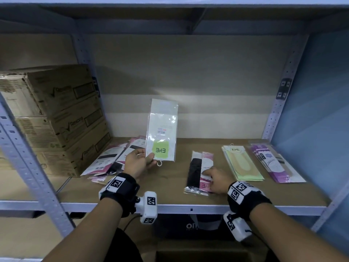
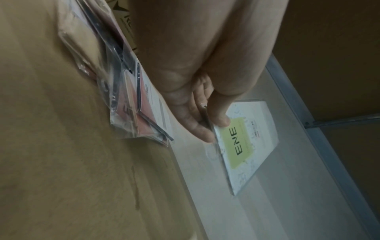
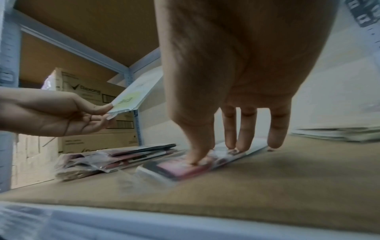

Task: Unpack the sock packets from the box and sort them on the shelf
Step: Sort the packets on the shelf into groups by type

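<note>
Your left hand (image 1: 136,163) pinches a green-label sock packet (image 1: 161,130) upright above the shelf (image 1: 170,188). Your right hand (image 1: 217,179) presses straight fingers (image 3: 244,129) onto the pink-and-black packet stack (image 1: 200,172) lying there.

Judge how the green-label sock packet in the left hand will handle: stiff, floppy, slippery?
Probably fairly stiff: the green-label packet stands upright from a pinch at its bottom corner by the left hand. Likely light. Its glossy plastic sleeve may slip.
</note>
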Available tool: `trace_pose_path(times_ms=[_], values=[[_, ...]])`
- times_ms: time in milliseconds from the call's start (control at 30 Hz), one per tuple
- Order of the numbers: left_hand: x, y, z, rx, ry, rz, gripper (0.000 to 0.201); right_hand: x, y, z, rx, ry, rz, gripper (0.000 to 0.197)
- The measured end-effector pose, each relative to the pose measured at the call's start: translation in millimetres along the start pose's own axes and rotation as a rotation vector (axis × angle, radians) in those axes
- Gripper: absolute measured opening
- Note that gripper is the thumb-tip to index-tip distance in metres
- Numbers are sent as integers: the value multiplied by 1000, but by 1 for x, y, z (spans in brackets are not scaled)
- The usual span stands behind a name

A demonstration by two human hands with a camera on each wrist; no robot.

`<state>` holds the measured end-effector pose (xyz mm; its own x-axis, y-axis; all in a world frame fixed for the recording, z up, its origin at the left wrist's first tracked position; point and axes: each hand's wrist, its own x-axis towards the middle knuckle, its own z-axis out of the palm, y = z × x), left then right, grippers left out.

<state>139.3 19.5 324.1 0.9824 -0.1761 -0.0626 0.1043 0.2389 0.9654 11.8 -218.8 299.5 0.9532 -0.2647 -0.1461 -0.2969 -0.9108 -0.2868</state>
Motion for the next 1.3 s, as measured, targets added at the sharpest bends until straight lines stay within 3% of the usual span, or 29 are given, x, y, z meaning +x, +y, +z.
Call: trace_pose_path(times_ms=[100,267,367,533,767,867,967,1133,1300], values=[[-1,1,-2,4,-18,-12,14,3,-9,3,-24,11,-17,47],[-2,7,-6,-13,-29,-30,17,10,-9,0,-89,150,-108,40],[-1,10,-11,-20,-47,-29,17,12,-2,-3,-180,71,-136,50],[1,10,-12,-40,-69,-26,16,13,1,1,-269,-23,-104,50],[3,5,-11,-45,-112,-29,19,18,-2,0,-251,93,-74,49],[1,6,-11,-46,-125,-29,19,17,-4,-2,-221,178,-90,36],[0,9,-10,-37,-144,-27,16,15,-2,-9,-150,79,-148,24],[1,8,-9,-50,-158,-26,27,12,4,-8,-130,-38,-175,39],[1,5,-6,-32,-150,-15,21,13,4,-5,-93,-18,-152,41]])
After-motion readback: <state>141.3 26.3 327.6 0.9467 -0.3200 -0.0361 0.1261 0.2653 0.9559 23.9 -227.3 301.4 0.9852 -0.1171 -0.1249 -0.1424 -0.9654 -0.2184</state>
